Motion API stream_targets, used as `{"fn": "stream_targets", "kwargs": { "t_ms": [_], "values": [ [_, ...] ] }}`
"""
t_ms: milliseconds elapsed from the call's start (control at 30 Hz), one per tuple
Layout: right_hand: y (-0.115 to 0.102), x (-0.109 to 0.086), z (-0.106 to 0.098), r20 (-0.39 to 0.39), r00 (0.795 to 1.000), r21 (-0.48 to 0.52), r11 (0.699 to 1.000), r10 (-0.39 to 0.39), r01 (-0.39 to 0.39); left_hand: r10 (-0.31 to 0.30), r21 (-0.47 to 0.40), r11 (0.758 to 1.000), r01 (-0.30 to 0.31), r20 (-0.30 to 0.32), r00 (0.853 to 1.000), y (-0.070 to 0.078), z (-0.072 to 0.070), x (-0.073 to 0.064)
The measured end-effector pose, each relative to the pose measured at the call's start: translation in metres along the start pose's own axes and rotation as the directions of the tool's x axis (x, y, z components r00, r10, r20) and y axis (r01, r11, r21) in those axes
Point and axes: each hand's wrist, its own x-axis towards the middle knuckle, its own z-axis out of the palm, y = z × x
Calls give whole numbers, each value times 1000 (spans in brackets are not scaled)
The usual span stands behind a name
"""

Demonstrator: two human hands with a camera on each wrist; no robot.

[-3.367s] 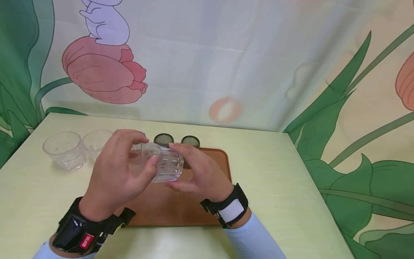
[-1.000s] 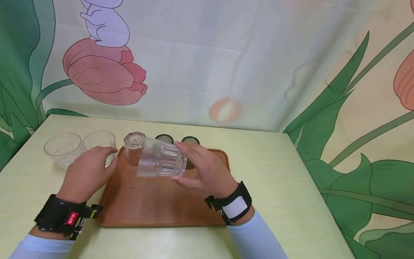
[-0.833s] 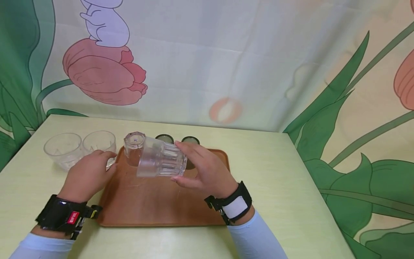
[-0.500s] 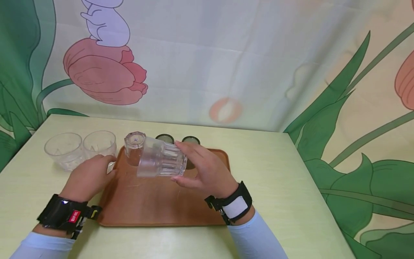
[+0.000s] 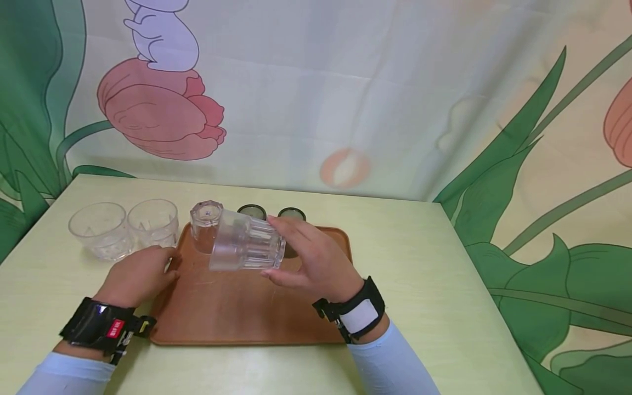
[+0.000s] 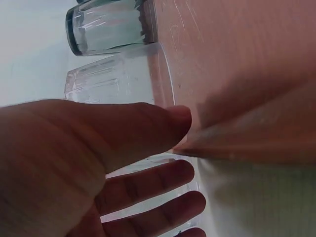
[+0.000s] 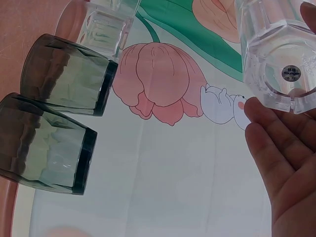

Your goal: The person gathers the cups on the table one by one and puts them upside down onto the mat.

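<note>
On its side above the brown tray (image 5: 237,307), a clear faceted tumbler (image 5: 247,241) is held by my right hand (image 5: 316,260), its thumb and fingers at the base end. The mouth points left. In the right wrist view, the tumbler's base (image 7: 284,74) faces the camera. My left hand (image 5: 138,274) is at the tray's left edge, thumb apart from the loosely extended fingers (image 6: 163,180). Nothing shows gripped there. Just behind it stand two clear glasses (image 5: 101,233), mouths up. An upside-down clear glass (image 5: 206,219) sits at the tray's back left corner.
Two dark grey-green glasses (image 7: 64,74) stand upside down along the tray's back edge, partly hidden behind the held tumbler in the head view. The pale table (image 5: 410,263) extends right of the tray. A printed cloth (image 5: 296,99) hangs behind the table.
My left hand has let go of the tumbler, gone left, and lately slid down from beside the clear glasses along the tray's edge. My right hand has kept the tumbler almost still.
</note>
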Motion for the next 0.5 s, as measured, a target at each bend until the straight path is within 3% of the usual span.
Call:
{"fn": "stream_targets", "kwargs": {
  "t_ms": [233,500],
  "values": [
    [0,0,0,-1,1000,-3,1000,1,-1,-1,-23,1000,2,30,1000,-1,1,1],
    [-1,0,0,4,1000,-7,1000,7,-7,17,-3,1000,-17,12,1000,-3,1,3]
  ]
}}
